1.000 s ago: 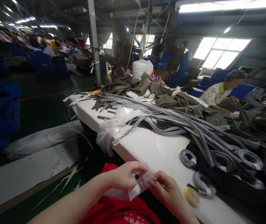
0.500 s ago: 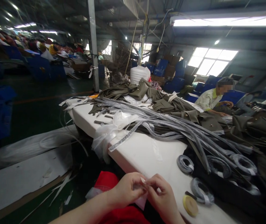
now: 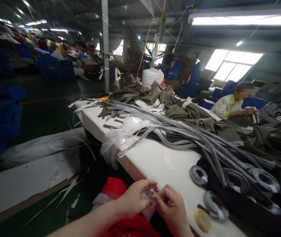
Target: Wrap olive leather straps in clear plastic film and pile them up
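Low in front of my red clothing (image 3: pixel 132 227), my two hands meet at the table's near edge. My left hand (image 3: pixel 134 199) is curled around a crumpled piece of clear plastic film (image 3: pixel 147 193). Thumb and fingers of my right hand (image 3: pixel 172 205) pinch the film's right side, fingertips close to the left hand's. The exact shape of the film is partly hidden by my fingers. To the right, on the white tabletop (image 3: pixel 140 168), lie a yellow tape roll (image 3: pixel 202 220) and coiled grey straps (image 3: pixel 215 204) wrapped in plastic.
Long plastic-covered straps (image 3: pixel 179 128) stretch across the table, with dark olive bags (image 3: pixel 152 93) behind. Crumpled clear plastic (image 3: pixel 115 141) hangs over the left edge. A co-worker (image 3: pixel 231 105) sits at the far right. A metal pole (image 3: pixel 105 49) rises behind the table.
My fingers have shifted on the film, and more of it shows in my left hand. The view has turned slightly left. The co-worker's hands are now raised, holding a dark-and-white strip.
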The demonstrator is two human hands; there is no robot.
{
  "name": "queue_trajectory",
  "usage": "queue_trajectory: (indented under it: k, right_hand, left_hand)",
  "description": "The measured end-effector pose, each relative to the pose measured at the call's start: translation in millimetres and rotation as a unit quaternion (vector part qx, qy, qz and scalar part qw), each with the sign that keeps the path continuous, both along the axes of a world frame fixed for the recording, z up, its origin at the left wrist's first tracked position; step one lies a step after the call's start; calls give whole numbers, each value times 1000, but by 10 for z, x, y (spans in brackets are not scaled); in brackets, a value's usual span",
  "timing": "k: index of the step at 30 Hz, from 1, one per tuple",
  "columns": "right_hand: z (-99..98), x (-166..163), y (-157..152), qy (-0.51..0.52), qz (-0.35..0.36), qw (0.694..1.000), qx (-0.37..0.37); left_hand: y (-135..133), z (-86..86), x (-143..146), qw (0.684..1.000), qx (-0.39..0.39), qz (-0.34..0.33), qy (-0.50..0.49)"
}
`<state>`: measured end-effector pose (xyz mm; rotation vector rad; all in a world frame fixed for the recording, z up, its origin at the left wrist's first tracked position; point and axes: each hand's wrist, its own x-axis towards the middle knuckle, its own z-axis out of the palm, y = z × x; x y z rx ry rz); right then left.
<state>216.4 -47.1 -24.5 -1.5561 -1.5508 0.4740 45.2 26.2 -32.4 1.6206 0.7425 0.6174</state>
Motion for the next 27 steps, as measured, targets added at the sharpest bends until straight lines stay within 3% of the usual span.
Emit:
queue_trajectory:
  k: [5,8,11,15,20,23,27]
  right_hand:
    - [9,-25,23,-7,15,1000,9]
    - [45,-8,0,19,34,999,6]
    - [80,39,-34,140,19,990,-9]
    - [50,116,-16,263,-24,963,-53]
    - [-102,83,53,265,74,948,-159]
    - [-128,43,63,246,50,955,-158]
    - [-54,57,80,108,11,989,-101]
  left_hand:
    - [-85,-14,80,995,-49,-74,-48]
    - [-97,-70,98,997,-58,-32,-28]
    - [-83,-75,78,998,-61,17,-20]
    - [-80,-22,52,999,-31,14,-22]
    - [-90,-27,49,999,-8,-22,-33]
    - [-56,-41,11,999,14,-47,-16]
    - [-7,-70,-53,997,-9,-79,25]
